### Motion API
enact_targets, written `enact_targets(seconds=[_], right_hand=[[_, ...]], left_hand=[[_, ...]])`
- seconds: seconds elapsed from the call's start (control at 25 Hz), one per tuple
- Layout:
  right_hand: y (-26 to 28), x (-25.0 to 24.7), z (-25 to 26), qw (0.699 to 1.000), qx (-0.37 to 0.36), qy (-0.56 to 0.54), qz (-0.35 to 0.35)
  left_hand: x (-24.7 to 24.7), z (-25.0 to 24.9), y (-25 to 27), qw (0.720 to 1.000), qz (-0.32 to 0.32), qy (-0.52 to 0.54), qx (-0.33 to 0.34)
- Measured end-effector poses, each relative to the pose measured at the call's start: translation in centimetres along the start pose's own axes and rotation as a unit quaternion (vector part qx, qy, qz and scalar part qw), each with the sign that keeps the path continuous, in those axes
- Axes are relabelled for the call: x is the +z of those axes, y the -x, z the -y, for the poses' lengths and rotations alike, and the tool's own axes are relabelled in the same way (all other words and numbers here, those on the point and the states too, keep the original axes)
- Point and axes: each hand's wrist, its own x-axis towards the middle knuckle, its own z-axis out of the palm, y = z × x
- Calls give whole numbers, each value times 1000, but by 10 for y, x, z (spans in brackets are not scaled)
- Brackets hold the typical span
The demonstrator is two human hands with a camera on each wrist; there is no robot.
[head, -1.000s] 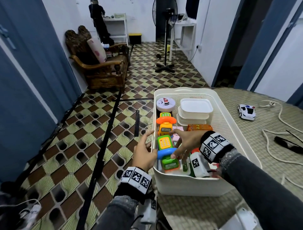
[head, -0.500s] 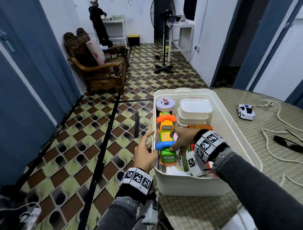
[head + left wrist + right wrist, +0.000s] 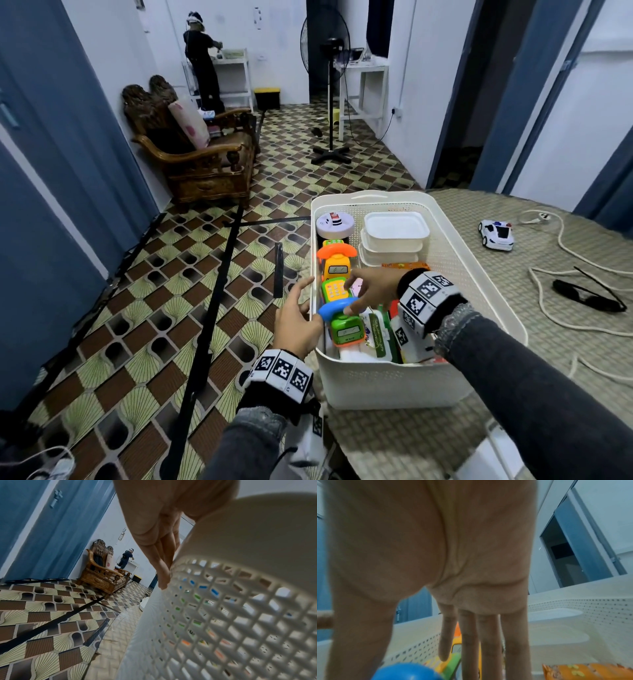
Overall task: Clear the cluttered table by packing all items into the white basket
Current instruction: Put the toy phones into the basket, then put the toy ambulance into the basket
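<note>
Basket point(image 3: 479, 274): white and perforated, it stands on the table's point(image 3: 565, 342) left edge, already holding several items.
Left hand point(image 3: 296, 322): it rests against the outside of the basket's left wall, fingers nearly straight along the lattice and the thumb at the rim; it grips nothing and seems to steady the basket.
Green toy phone point(image 3: 344, 323): it lies along the left inner wall, in line with an orange toy phone point(image 3: 337, 263) farther in.
Right hand point(image 3: 371, 291): it hovers over the green toy phone with fingers spread and extended downward, fingertips at its keypad and blue handset point(image 3: 334, 308), and is curled round nothing.
Step in hand: judged to be seating the phone; pressing it flat and snug against the wall, with the left hand bracing, would save room.
Toy police car point(image 3: 496, 234): it remains on the table right of the basket.
Sunglasses point(image 3: 587, 294): on the table farther right, among the white cord point(image 3: 548, 274); these are still unpacked.
</note>
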Motion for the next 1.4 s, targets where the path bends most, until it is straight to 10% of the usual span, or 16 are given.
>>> enact_targets(seconds=[0.36, 0.72, 1.4], right_hand=[[92, -34, -25, 992, -1, -45, -118], [216, 36, -154, 894, 0, -223, -388], [435, 173, -425, 829, 185, -388, -358]], left_hand=[[3, -51, 20, 964, -9, -255, 72], [138, -147, 100, 954, 82, -98, 272], [417, -153, 282, 922, 298, -104, 225]])
